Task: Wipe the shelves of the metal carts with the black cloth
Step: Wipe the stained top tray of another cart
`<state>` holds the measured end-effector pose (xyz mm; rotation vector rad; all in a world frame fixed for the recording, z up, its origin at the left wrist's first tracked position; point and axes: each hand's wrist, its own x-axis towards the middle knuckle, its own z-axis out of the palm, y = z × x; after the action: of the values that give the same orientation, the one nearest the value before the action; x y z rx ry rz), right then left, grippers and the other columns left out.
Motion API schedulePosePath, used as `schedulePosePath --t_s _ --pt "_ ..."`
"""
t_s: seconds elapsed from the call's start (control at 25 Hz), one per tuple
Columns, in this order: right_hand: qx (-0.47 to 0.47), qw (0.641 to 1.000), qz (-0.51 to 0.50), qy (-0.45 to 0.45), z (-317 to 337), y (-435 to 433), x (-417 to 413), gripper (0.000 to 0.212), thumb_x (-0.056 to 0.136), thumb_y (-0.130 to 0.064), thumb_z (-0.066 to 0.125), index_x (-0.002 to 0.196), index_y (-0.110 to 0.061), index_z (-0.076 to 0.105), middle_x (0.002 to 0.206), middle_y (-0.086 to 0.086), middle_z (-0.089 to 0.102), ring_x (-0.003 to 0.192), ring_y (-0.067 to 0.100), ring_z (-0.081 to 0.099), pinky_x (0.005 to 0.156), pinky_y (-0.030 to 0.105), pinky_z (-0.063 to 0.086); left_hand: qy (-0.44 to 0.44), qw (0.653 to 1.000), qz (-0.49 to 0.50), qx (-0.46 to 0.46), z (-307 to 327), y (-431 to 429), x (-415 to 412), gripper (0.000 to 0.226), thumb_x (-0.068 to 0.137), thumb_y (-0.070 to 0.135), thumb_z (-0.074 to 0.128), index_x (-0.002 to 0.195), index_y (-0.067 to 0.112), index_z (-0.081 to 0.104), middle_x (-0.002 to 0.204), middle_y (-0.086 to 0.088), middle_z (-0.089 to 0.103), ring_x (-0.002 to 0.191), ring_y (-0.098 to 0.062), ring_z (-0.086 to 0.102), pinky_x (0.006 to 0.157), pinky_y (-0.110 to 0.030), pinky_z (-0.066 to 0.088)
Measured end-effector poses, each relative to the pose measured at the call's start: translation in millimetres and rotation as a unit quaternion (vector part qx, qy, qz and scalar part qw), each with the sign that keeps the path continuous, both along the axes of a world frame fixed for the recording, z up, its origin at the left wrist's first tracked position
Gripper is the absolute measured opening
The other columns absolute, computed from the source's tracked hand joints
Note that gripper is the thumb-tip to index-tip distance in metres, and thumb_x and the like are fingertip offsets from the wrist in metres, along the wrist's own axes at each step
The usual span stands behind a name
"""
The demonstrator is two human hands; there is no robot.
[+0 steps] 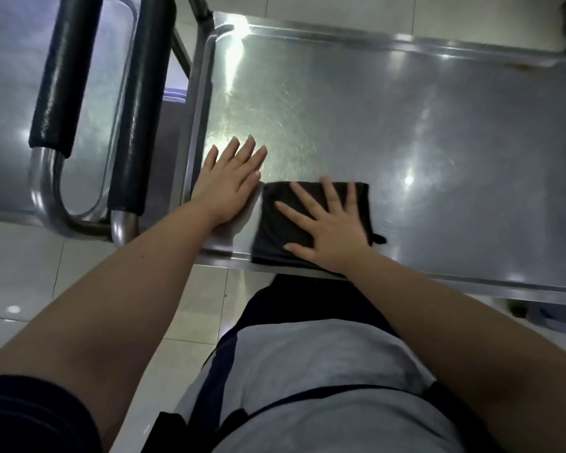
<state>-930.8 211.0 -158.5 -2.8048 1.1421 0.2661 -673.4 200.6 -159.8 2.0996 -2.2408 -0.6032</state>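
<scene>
The folded black cloth (276, 223) lies flat on the top shelf of a stainless steel cart (406, 132), near the shelf's front left corner. My right hand (327, 227) presses on the cloth with its fingers spread and straight. Just left of the cloth, my left hand (231, 183) rests flat on the bare metal by the shelf's left rim, fingers straight and pointing away from me. A small part of the cloth hangs over the front edge.
A second metal cart (10, 93) stands to the left, and two black padded handle bars (59, 70) rise between the carts. The shelf stretches far to the right and back. Pale tiled floor (23, 276) lies below.
</scene>
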Motion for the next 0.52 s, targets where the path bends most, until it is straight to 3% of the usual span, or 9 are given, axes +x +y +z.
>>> schedulePosePath --t_s 0.2,0.28,0.4,0.52 --pt "0.012 0.998 -0.028 0.058 6 -38 -183 0.072 0.089 -0.075 0.017 0.153 -0.045 0.006 0.161 0.003 0.023 0.148 0.042 0.007 0.111 0.07 0.01 -0.06 0.998 -0.008 -0.011 -4 7 -16 0.061 0.101 0.054 0.023 0.156 0.033 0.007 0.164 0.005 0.002 0.151 -0.023 -0.001 0.12 -0.047 -0.003" --pt "0.032 0.995 -0.035 0.085 10 -41 -211 0.071 0.091 -0.075 0.012 0.154 -0.044 0.002 0.161 0.005 0.022 0.148 0.043 0.004 0.112 0.069 0.007 -0.075 0.997 -0.01 -0.025 -7 11 -20 0.062 0.1 0.056 0.018 0.156 0.033 0.007 0.164 0.004 0.003 0.151 -0.024 -0.001 0.12 -0.047 -0.003" --pt "0.027 0.994 -0.074 0.076 7 -29 -173 0.072 0.088 -0.076 0.012 0.152 -0.045 0.003 0.162 0.001 0.017 0.145 0.05 0.004 0.108 0.075 0.009 -0.088 0.996 -0.006 -0.032 -9 13 -20 0.063 0.098 0.058 0.007 0.156 0.033 0.005 0.164 0.005 0.001 0.151 -0.022 -0.002 0.12 -0.047 -0.004" --pt "0.018 0.999 -0.025 0.042 0 -19 -91 0.076 0.085 -0.077 0.021 0.152 -0.046 0.003 0.163 -0.003 0.009 0.144 0.053 0.005 0.107 0.075 0.005 -0.083 0.996 0.002 -0.034 -9 12 -17 0.064 0.097 0.059 0.007 0.156 0.035 0.006 0.164 0.006 0.0 0.151 -0.021 -0.003 0.12 -0.045 -0.005"
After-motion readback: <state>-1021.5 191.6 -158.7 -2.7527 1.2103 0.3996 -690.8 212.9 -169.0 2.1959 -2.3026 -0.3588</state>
